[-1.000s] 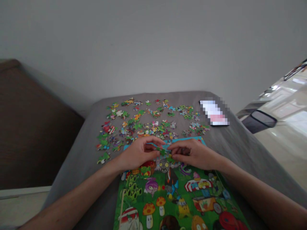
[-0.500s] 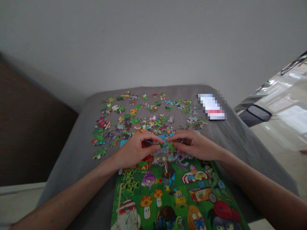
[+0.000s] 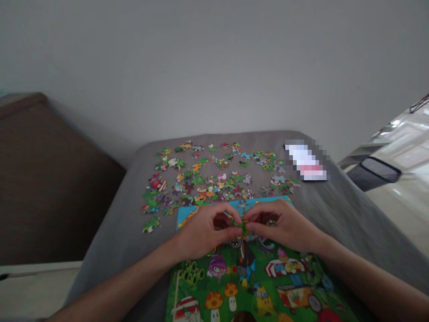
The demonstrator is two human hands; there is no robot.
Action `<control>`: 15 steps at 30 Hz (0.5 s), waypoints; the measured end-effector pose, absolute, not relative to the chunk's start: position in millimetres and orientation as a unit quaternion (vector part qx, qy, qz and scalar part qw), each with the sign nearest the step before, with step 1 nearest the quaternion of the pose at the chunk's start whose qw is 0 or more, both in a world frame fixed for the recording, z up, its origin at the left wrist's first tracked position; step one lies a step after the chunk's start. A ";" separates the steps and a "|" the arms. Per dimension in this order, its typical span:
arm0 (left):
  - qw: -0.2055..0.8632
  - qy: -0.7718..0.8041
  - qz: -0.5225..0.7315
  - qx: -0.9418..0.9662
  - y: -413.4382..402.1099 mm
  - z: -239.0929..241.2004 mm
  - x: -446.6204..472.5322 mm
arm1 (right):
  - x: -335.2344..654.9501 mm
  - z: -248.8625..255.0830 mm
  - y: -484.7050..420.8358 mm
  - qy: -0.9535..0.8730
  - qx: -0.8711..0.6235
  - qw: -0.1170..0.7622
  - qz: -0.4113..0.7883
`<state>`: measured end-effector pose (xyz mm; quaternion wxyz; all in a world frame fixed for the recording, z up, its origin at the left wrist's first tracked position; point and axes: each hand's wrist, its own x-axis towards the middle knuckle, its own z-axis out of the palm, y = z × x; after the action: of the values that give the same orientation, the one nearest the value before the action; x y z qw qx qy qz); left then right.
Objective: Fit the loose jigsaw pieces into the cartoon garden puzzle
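Note:
My left hand and my right hand meet over the upper part of a colourful cartoon picture board. Thumb and forefinger of each are pinched on small green puzzle pieces, which touch or nearly touch between the fingertips. Exactly where one piece ends and the other begins is hard to see. The board shows mushrooms, plants and a zombie figure on green, with a blue strip along its far edge. My hands hide part of that upper area.
Many loose puzzle pieces lie scattered beyond the board on the grey cloth-covered table. A phone with a blurred screen rests at the back right. A pale wall rises behind, and a brown wooden panel stands at the left.
My hands have come together, bringing the green pieces from apart to meeting between the fingertips. The whole view has shifted, so the table appears lower and further right.

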<state>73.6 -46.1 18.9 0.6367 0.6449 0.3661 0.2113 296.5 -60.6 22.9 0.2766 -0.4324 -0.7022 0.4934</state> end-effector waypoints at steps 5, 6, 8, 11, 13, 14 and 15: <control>0.488 0.423 0.282 0.709 -9.8 23.8 46.9 | 303.2 20.2 -57.8 -0.740 -0.436 0.297 0.416; 0.440 0.446 0.306 0.717 2.5 23.0 36.5 | 304.9 19.0 -56.4 -0.749 -0.442 0.307 0.387; 0.357 0.499 0.321 0.721 26.6 19.2 13.4 | 308.0 16.8 -53.6 -0.773 -0.441 0.323 0.322; 0.210 0.549 0.240 0.772 50.6 12.1 -16.2 | 312.3 14.8 -49.1 -0.817 -0.408 0.329 0.239; 0.084 0.559 0.188 0.803 55.2 9.6 -25.9 | 315.6 14.2 -45.8 -0.834 -0.394 0.329 0.201; 0.032 0.560 0.174 0.809 54.6 9.5 -27.3 | 317.4 14.0 -43.9 -0.836 -0.395 0.331 0.186; -0.009 0.562 0.171 0.809 52.7 10.0 -26.8 | 319.4 13.8 -41.9 -0.836 -0.400 0.333 0.174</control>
<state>-26.8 52.7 10.0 -0.0087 0.8089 0.5625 0.1711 319.4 -41.9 13.8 0.3331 -0.4004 -0.8357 0.1743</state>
